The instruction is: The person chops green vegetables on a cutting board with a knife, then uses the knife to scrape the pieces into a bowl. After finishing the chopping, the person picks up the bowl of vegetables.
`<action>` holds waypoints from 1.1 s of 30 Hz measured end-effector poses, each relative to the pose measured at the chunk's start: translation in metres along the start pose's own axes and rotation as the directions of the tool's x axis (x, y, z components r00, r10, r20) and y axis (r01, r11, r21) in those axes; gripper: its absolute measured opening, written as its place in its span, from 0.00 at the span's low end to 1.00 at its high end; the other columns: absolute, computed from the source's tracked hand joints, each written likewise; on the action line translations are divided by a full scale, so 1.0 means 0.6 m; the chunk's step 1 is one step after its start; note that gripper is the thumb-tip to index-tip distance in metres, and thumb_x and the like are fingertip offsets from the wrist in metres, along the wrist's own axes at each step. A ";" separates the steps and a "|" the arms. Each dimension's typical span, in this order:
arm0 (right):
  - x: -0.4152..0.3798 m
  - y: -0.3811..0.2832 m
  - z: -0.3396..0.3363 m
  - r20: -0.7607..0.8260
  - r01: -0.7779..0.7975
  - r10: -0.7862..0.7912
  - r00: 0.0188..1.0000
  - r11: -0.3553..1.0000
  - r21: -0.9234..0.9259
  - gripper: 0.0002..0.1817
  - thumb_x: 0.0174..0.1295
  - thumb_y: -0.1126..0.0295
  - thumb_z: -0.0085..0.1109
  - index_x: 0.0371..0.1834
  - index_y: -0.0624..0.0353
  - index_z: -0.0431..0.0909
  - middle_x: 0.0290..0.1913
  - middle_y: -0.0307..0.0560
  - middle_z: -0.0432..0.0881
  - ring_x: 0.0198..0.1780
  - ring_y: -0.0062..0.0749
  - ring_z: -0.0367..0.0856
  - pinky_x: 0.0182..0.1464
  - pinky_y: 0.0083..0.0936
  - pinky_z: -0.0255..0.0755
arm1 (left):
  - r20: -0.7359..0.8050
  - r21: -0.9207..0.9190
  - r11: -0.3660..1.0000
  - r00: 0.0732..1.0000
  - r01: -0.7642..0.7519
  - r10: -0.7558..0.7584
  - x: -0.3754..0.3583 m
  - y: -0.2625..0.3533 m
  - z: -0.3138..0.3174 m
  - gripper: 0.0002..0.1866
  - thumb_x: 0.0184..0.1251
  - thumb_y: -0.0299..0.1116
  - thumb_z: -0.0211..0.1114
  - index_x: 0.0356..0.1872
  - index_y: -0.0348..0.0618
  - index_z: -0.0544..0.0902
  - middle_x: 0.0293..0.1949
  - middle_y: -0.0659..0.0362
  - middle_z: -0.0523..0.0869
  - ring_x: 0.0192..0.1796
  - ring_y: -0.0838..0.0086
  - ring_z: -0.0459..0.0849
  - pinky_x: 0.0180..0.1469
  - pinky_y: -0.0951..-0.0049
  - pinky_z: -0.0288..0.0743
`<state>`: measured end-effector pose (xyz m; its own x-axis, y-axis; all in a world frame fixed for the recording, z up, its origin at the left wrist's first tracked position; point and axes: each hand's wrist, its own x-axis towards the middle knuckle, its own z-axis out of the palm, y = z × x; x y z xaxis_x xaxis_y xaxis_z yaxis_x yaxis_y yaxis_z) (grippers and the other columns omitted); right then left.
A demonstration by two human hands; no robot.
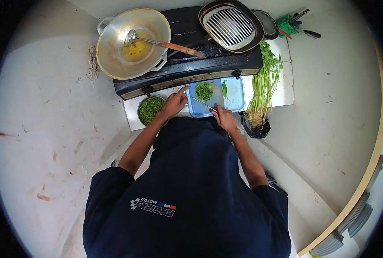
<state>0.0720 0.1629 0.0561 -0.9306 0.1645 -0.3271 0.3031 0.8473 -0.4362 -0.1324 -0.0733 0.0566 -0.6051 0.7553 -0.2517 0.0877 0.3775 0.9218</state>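
Dark-sleeved arms are reaching down to a blue cutting board (236, 96), where the right hand (224, 119) is gripping a knife (203, 103) beside chopped greens (204, 91) while the left hand (174, 103), fingers spread, is steadying the board's edge, risking a nick should the blade slip

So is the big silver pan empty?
Not empty. The wok holds a little yellow oil at its bottom, and a ladle rests in it.

Right hand (224, 119) holds a knife (203, 104) over the blue cutting board (236, 98) beside chopped greens (204, 91); left hand (174, 104) touches the board's left edge
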 end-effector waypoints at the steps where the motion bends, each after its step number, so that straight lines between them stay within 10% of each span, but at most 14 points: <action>1: 0.002 0.000 -0.002 -0.026 0.035 -0.036 0.999 0.999 -0.037 0.17 0.80 0.54 0.51 0.51 0.57 0.76 0.46 0.52 0.85 0.48 0.53 0.85 0.50 0.51 0.71 | 0.028 0.035 0.999 1.000 0.008 -0.009 -0.002 0.004 -0.007 0.28 0.74 0.28 0.61 0.75 0.49 0.71 0.33 0.50 0.90 0.34 0.59 0.91 0.42 0.59 0.82; 9: 0.073 -0.005 -0.028 -0.081 -0.018 -0.008 0.997 0.947 -0.320 0.16 0.80 0.53 0.48 0.55 0.49 0.77 0.52 0.43 0.84 0.54 0.41 0.84 0.56 0.59 0.61 | 0.070 0.013 0.995 0.993 -0.100 0.098 0.006 -0.024 -0.001 0.24 0.75 0.28 0.60 0.71 0.47 0.74 0.34 0.48 0.90 0.37 0.57 0.91 0.42 0.59 0.82; 27: 0.015 -0.051 -0.010 -0.315 -0.118 0.084 0.945 0.989 -0.090 0.16 0.74 0.54 0.59 0.46 0.56 0.80 0.45 0.48 0.81 0.52 0.47 0.80 0.57 0.52 0.61 | 0.368 0.156 0.984 0.930 -0.088 0.025 0.050 0.018 0.011 0.24 0.70 0.28 0.64 0.67 0.49 0.78 0.30 0.51 0.91 0.32 0.61 0.92 0.37 0.61 0.81; 33: 0.008 -0.057 -0.017 -0.420 -0.042 0.045 0.907 0.999 0.017 0.14 0.71 0.56 0.65 0.46 0.54 0.82 0.44 0.43 0.83 0.50 0.42 0.80 0.60 0.44 0.61 | 0.242 0.081 0.995 0.969 -0.059 0.038 0.041 -0.004 0.031 0.24 0.67 0.33 0.64 0.65 0.50 0.80 0.26 0.50 0.88 0.27 0.57 0.88 0.34 0.59 0.79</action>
<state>0.0551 0.1401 0.0781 -0.9161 0.3993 0.0357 0.3452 0.8309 -0.4364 -0.1328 -0.0455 0.0424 -0.3917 0.8762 -0.2807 0.1873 0.3746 0.9081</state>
